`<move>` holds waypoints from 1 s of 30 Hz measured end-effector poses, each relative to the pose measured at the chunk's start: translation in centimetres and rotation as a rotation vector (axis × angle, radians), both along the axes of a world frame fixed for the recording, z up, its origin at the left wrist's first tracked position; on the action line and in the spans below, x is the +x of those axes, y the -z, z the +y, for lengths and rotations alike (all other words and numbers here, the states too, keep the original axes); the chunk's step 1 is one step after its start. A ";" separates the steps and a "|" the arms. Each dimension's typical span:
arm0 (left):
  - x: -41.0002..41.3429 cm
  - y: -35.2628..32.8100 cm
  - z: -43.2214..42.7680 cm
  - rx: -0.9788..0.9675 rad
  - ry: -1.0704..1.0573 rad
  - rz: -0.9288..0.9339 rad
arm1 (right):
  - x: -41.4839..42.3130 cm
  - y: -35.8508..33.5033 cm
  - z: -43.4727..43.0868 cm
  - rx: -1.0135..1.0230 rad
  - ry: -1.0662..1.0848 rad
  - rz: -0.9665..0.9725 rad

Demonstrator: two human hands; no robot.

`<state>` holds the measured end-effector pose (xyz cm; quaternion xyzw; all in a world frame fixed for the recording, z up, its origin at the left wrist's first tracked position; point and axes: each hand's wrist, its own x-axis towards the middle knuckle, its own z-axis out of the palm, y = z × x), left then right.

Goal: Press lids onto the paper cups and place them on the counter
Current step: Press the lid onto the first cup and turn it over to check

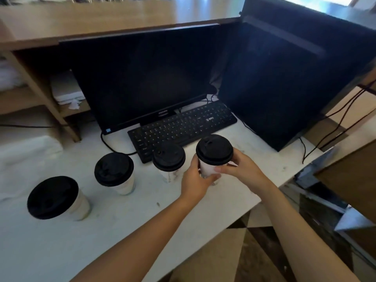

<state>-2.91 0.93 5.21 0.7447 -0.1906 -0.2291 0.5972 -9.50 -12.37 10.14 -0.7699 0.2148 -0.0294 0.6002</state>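
Holding lidded cup [209,166]: left hand [194,183] and right hand [242,167] both grasp its wall. Lower upright onto counter [142,216], beside third cup [169,162]; avoid squeezing.

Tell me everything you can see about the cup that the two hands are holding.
The held cup is a white paper cup, upright, closed with a black plastic-looking lid that has a raised rim. The left hand grips its lower left side; the right hand wraps its right side. It is at the right end of a row with three other lidded cups. Whether its base touches the counter cannot be seen.
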 end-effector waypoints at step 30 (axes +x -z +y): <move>-3.1 -0.4 39.0 0.099 -0.229 0.034 | 0.7 3.2 34.9 0.105 -0.457 -0.015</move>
